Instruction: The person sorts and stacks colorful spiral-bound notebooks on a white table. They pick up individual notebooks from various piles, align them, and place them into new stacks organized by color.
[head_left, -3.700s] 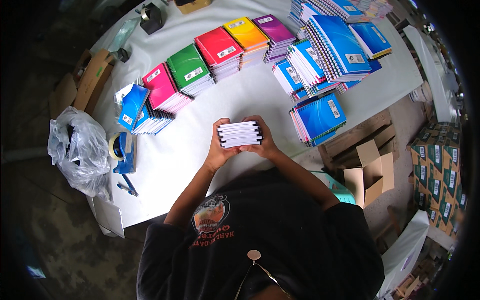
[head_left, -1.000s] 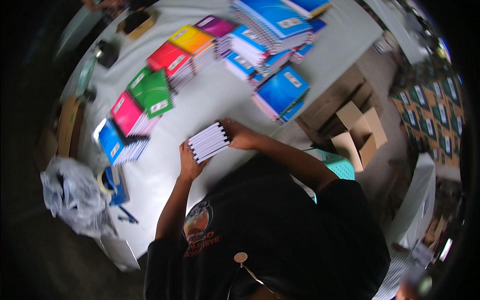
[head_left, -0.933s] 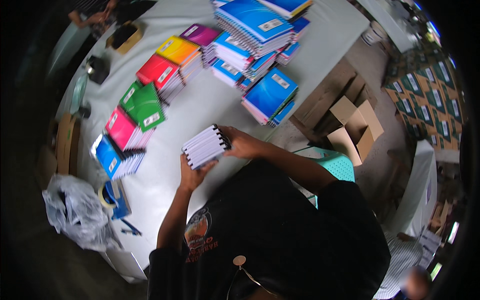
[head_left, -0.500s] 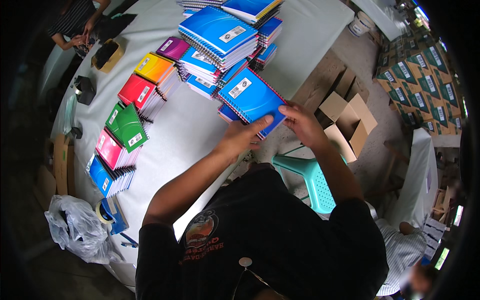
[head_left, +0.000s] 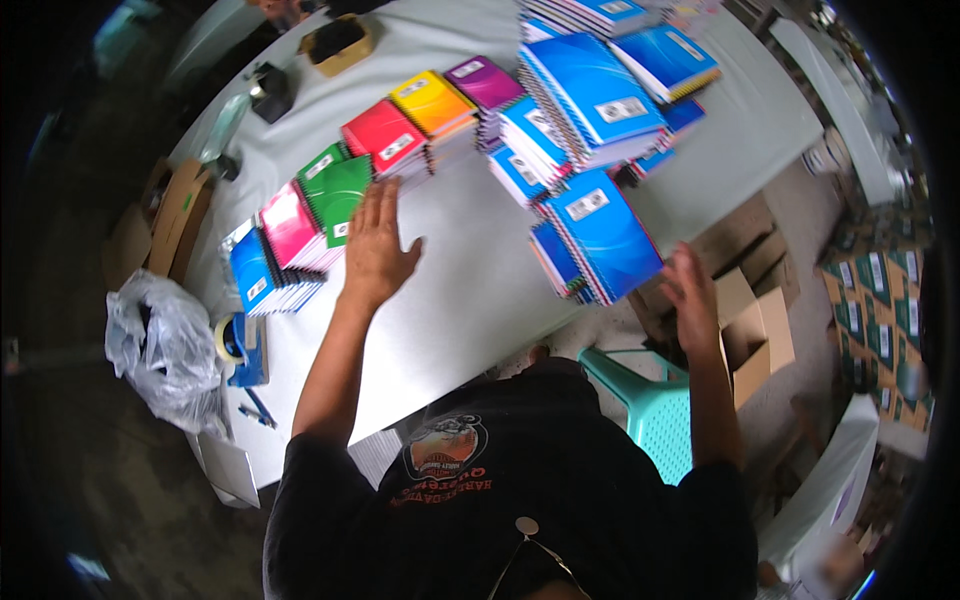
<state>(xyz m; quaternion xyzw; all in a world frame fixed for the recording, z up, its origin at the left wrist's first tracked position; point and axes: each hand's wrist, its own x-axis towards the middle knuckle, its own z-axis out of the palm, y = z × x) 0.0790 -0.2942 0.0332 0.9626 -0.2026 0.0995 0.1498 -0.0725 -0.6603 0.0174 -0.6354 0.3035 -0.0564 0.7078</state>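
My left hand [head_left: 378, 245] is stretched out flat over the table, its fingertips at the edge of a green spiral notebook [head_left: 345, 195] lying askew on its pile. My right hand [head_left: 690, 290] hangs with fingers apart just off a blue spiral notebook [head_left: 605, 235] at the table's near right edge; nothing shows in it. Behind that rise stacks of blue spiral notebooks [head_left: 595, 95]. Leftward runs a row of piles: purple [head_left: 485, 82], yellow [head_left: 432, 103], red [head_left: 384, 135], pink [head_left: 290, 225] and blue notebooks [head_left: 250, 265].
A plastic bag [head_left: 165, 340], tape roll [head_left: 229, 340] and pens [head_left: 257, 410] are at left. Farther back stand a yellow tray [head_left: 340, 50] and a black holder [head_left: 270, 92]. A green stool [head_left: 655, 410], an open carton [head_left: 755, 340] and stacked cartons [head_left: 880, 310] are at right.
My hands have let go of the blue notebook, which now rests on the near pile. The left hand has swung left to the green notebook; the right has drawn back. The view has shifted left.
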